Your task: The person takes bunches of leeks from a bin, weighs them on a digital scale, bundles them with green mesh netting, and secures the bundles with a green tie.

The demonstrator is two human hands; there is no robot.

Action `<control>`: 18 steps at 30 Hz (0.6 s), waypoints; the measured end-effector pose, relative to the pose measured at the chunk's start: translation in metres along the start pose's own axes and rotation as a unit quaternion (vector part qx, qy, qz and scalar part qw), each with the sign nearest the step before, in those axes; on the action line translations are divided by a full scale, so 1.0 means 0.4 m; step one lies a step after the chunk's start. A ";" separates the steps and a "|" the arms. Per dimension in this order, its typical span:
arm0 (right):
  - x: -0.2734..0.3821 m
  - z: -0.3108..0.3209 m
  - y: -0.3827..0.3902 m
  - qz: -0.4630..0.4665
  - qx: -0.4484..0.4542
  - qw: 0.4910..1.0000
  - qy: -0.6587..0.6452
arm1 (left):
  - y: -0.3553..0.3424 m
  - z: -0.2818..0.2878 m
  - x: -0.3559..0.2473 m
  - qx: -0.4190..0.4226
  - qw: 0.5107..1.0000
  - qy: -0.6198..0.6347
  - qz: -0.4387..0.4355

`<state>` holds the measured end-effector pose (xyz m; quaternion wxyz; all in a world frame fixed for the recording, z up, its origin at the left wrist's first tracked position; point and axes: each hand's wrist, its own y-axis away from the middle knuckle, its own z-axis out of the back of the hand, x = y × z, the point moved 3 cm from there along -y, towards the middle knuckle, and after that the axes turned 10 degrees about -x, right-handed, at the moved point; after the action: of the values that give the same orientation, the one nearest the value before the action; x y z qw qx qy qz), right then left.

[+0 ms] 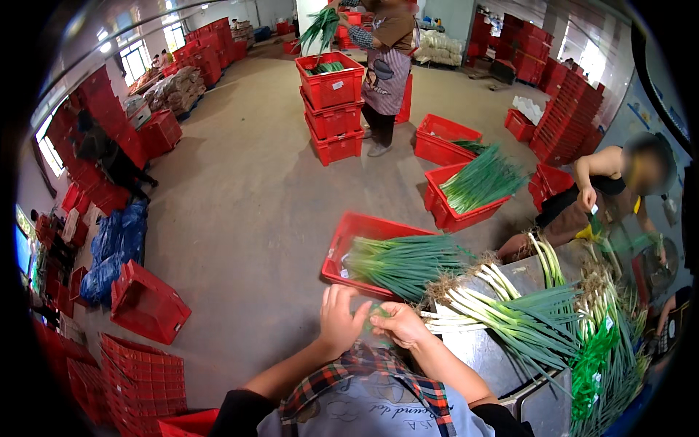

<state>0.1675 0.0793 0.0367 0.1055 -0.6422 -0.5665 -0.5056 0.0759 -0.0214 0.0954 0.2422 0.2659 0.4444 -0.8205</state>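
Green blurred strip (378, 311) | right hand (400, 324): pinching it | left hand (340, 319): half-open

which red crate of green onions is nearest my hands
The crate just beyond your hands, its green onions reaching past its right end; others with onions, including the stack's top crate, stand farther off.

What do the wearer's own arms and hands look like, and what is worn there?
The left hand and right hand are ungloved. The forearms are bare; black sleeves end near the elbows, beside a grey apron with plaid trim.
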 end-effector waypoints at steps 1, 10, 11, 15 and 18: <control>-0.002 0.002 -0.017 0.037 -0.022 0.999 -0.003 | 0.005 0.003 0.003 0.037 0.998 0.021 0.049; -0.038 -0.037 -0.042 0.266 -0.134 0.887 0.353 | 0.116 -0.064 0.107 0.208 0.647 0.472 0.561; -0.053 -0.037 -0.053 0.262 -0.124 0.894 0.342 | 0.125 -0.064 0.119 0.205 0.637 0.485 0.563; -0.050 -0.041 -0.042 0.182 -0.067 0.943 0.270 | 0.137 -0.056 0.120 0.181 0.603 0.520 0.577; -0.038 -0.037 -0.033 0.119 -0.051 0.975 0.179 | 0.139 -0.049 0.127 0.153 0.559 0.569 0.583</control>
<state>0.1511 0.0637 0.0263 0.2312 -0.6086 -0.4317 -0.6244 0.0777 -0.0398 0.0197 0.3200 0.9119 0.1056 -0.2342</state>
